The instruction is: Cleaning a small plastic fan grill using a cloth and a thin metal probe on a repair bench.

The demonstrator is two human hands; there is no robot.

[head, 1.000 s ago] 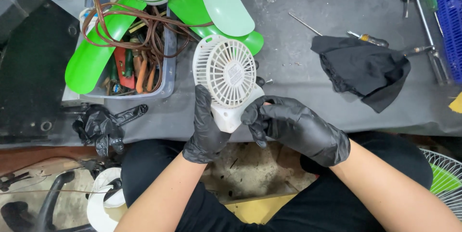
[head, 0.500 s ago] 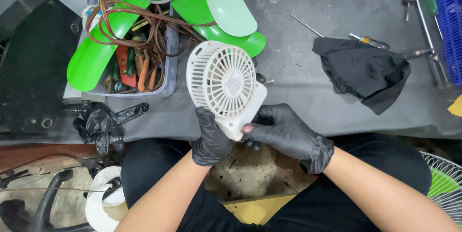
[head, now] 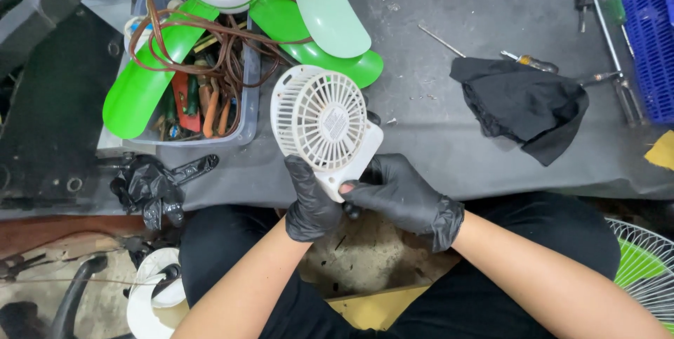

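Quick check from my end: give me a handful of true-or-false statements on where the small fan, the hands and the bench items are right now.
1. Both hands, left and right, hold the white fan. True.
2. The hands are bare. False: both wear black gloves.
3. The black cloth lies on the bench to the right of the fan. True.
4. The bin left of the fan is empty. False: it holds tools and brown cable.
5. The green blades lie at the far left of the bench, over the bin. True.
6. The blue crate sits at the left edge. False: it is at the right edge.
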